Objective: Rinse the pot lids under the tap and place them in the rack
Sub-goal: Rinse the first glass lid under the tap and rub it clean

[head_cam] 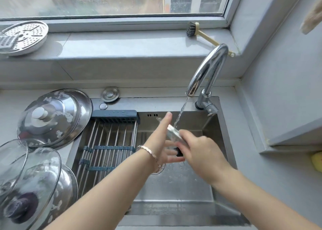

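Clear glass lid edge-on under thin tap stream, right hand gripping it; left hand spread flat against it

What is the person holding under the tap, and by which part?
A small glass lid, edge-on under the stream; the right hand grips its rim, the left hand steadies it.

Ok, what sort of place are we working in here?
Most likely a home kitchen, at the sink under a window. A steel sink with a running tap, a roll-up drying rack and pot lids on the counter show it.
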Demonstrator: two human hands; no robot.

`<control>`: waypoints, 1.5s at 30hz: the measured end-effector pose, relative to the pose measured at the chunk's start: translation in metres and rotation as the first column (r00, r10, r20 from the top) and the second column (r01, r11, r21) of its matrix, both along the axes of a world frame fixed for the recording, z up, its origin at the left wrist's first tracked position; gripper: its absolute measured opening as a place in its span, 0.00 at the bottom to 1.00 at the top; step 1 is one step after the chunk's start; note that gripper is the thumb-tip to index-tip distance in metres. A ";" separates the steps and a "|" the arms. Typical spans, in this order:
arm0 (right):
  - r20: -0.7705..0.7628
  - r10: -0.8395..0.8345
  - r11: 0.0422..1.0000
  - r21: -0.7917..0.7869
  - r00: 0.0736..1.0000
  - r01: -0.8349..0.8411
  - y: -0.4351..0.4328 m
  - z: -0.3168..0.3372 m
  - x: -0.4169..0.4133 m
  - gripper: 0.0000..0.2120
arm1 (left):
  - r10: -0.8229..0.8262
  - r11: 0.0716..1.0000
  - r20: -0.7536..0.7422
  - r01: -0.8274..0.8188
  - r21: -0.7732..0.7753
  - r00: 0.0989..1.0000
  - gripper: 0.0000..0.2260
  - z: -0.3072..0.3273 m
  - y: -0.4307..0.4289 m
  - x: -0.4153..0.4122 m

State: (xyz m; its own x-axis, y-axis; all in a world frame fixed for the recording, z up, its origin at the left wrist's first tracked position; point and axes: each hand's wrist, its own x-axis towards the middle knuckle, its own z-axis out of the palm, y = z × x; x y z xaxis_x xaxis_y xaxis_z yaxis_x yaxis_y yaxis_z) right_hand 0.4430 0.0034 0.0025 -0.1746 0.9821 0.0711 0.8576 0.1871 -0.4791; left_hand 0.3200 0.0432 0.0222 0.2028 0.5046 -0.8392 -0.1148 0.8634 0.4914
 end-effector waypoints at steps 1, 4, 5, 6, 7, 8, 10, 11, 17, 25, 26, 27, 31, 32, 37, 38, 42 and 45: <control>0.118 0.067 0.995 0.067 0.991 -0.075 -0.008 -0.004 -0.006 0.10 | 0.039 0.998 0.004 -0.039 -0.047 0.999 0.25 0.001 0.003 -0.006; 0.181 0.158 0.954 0.225 0.971 -0.197 -0.026 -0.020 -0.019 0.08 | 0.179 0.971 -0.020 -0.180 -0.157 0.984 0.25 -0.001 0.002 -0.021; 0.170 0.189 0.943 0.244 0.967 -0.227 -0.030 -0.027 -0.020 0.06 | 0.229 0.961 -0.018 -0.229 -0.156 0.973 0.23 -0.002 -0.001 -0.023; 0.145 0.229 0.934 0.244 0.963 -0.259 -0.032 -0.030 -0.019 0.05 | 0.279 0.951 -0.007 -0.278 -0.139 0.960 0.20 -0.004 -0.005 -0.026; 0.111 0.271 0.927 0.237 0.956 -0.290 -0.035 -0.037 -0.016 0.06 | 0.318 0.943 0.009 -0.315 -0.104 0.948 0.19 -0.007 -0.010 -0.028; 0.077 0.322 0.924 0.194 0.944 -0.331 -0.037 -0.039 -0.013 0.11 | 0.338 0.940 0.014 -0.337 -0.047 0.941 0.17 -0.012 -0.014 -0.031; -0.030 0.380 0.925 -0.001 0.924 -0.381 -0.036 -0.040 -0.009 0.23 | 0.360 0.928 -0.019 -0.356 0.109 0.933 0.15 -0.020 -0.022 -0.038; -0.085 0.351 0.927 -0.107 0.932 -0.359 -0.033 -0.041 -0.007 0.32 | 0.379 0.912 -0.043 -0.365 0.187 0.924 0.13 -0.024 -0.024 -0.041; 0.137 -0.141 0.963 -0.209 0.980 0.168 0.016 -0.059 -0.012 0.46 | 0.466 0.832 -0.051 -0.418 0.365 0.883 0.12 -0.024 -0.032 -0.034; 0.190 0.472 0.875 0.013 0.861 -0.483 0.018 -0.054 -0.034 0.32 | 0.505 0.805 -0.006 -0.469 0.362 0.863 0.09 -0.021 -0.027 -0.038; 0.247 0.412 0.904 0.010 0.877 -0.427 0.021 -0.055 -0.023 0.32 | 0.459 0.830 -0.038 -0.413 0.375 0.888 0.10 -0.021 -0.028 -0.041; 0.268 0.308 0.948 -0.003 0.913 -0.319 0.026 -0.055 -0.015 0.33 | 0.418 0.849 -0.071 -0.361 0.386 0.906 0.12 -0.021 -0.029 -0.042; 0.150 0.120 0.989 -0.100 0.981 -0.106 0.044 -0.044 -0.029 0.37 | 0.381 0.862 -0.102 -0.314 0.397 0.919 0.13 -0.021 -0.028 -0.031; 0.103 0.206 0.978 -0.060 0.973 -0.201 0.041 -0.041 -0.038 0.35 | 0.394 0.858 -0.098 -0.328 0.396 0.914 0.12 -0.021 -0.026 -0.029; 0.206 0.566 0.813 0.018 0.798 -0.581 0.020 -0.059 -0.019 0.29 | 0.370 0.868 -0.081 -0.314 0.385 0.925 0.17 -0.025 -0.024 -0.042; 0.235 0.501 0.854 0.022 0.833 -0.520 0.026 -0.059 -0.010 0.29 | 0.320 0.888 -0.089 -0.266 0.376 0.943 0.17 -0.024 -0.026 -0.044; 0.157 0.209 0.977 0.005 0.965 -0.213 0.045 -0.050 -0.017 0.33 | 0.266 0.909 -0.115 -0.209 0.359 0.957 0.16 -0.021 -0.027 -0.036; 0.119 0.434 0.897 0.034 0.893 -0.441 0.027 -0.048 -0.043 0.29 | 0.346 0.875 -0.109 -0.279 0.395 0.932 0.12 -0.018 -0.022 -0.035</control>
